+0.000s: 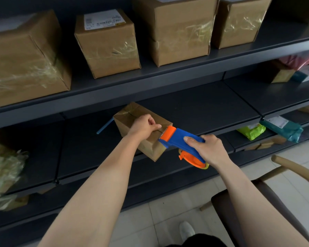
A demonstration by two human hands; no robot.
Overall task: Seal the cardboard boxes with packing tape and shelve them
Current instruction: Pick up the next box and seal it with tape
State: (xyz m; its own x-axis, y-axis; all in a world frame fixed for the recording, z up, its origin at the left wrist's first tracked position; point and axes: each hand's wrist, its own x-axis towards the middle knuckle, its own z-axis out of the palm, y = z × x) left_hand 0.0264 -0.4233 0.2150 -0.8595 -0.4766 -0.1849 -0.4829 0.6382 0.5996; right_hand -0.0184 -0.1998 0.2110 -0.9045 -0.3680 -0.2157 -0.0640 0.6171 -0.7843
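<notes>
A small cardboard box (130,114) lies on the dark middle shelf (203,107), its near corner overhanging the shelf's front edge. My left hand (144,127) rests on top of the box with fingers curled, pressing it down. My right hand (205,148) grips a blue and orange tape dispenser (177,136). The dispenser's orange head touches the near right top edge of the box, just beside my left fingertips. Its orange tape wheel hangs below my right hand.
Several taped cardboard boxes (107,45) stand on the upper shelf. A blue stick (104,126) lies behind the small box. Green (251,131) and teal (284,128) parcels sit lower right. Crumpled plastic wrap (4,172) is at left, a chair (275,175) at right.
</notes>
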